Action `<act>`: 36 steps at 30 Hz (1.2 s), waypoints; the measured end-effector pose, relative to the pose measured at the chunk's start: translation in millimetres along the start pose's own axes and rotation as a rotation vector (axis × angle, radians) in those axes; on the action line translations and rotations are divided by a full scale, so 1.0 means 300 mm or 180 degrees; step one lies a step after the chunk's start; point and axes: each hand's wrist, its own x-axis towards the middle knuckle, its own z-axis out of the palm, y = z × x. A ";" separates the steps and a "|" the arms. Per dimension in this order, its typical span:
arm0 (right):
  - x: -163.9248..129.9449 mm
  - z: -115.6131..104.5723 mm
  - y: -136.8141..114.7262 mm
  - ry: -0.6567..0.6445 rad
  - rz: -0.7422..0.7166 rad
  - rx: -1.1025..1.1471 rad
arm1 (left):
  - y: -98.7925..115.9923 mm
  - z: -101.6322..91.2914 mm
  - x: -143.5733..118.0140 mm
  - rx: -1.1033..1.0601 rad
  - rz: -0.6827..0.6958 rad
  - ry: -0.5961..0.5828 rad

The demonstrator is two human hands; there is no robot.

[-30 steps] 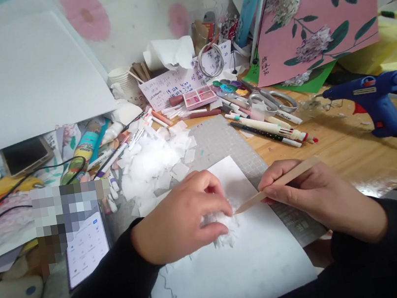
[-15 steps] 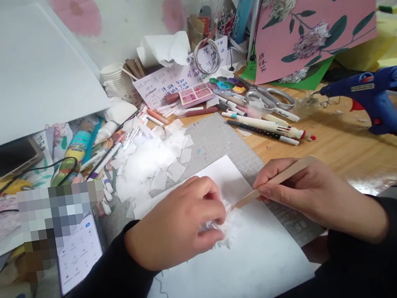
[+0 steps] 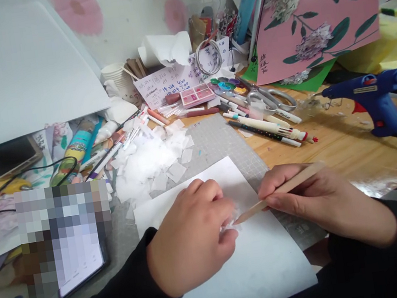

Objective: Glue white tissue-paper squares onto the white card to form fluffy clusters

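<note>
Over a white sheet of paper, my left hand is closed, its thumb and fingers pinching a ruffled bunch of thin white paper. Most of that bunch is hidden behind the fingers. My right hand grips a flat wooden craft stick much like a pen. The stick's narrow tip points left and meets the bunch at the left fingertips; whether it presses into it I cannot tell.
Loose white paper squares lie heaped on a grey cutting mat. A blue glue gun stands at right, near scissors and several pens. A phone lies left. Behind stands a pink flower picture.
My left hand has shifted right and turned, now covering more of the white paper bunch. My right hand and the stick's tip sit slightly lower.
</note>
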 end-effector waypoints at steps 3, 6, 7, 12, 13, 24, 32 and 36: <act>0.008 0.001 0.000 0.0033 0.0022 -0.0137 | 0.003 0.000 -0.004 -0.0086 -0.0017 0.0066; 0.019 0.003 -0.003 0.0065 0.0076 -0.0121 | 0.006 0.003 -0.002 -0.0117 -0.0026 0.0117; 0.022 0.003 -0.005 0.0057 0.0089 -0.0109 | 0.005 0.004 -0.001 -0.0146 -0.0030 0.0134; 0.023 0.000 -0.004 0.0056 0.0177 0.0008 | -0.009 0.005 0.007 -0.0277 -0.0085 0.0264; 0.021 -0.001 -0.002 0.0063 0.0202 0.0056 | -0.012 0.004 0.007 -0.0299 -0.0092 0.0304; -0.010 -0.002 0.010 0.0029 0.0102 0.0474 | -0.021 -0.002 0.007 -0.0405 -0.0057 0.0381; 0.001 0.011 -0.018 -0.0138 -0.0196 -0.0221 | -0.031 -0.009 0.005 -0.0470 0.0000 0.0263; -0.002 0.015 -0.004 -0.0245 -0.0251 -0.0244 | -0.032 -0.018 -0.001 -0.0559 0.0032 0.0202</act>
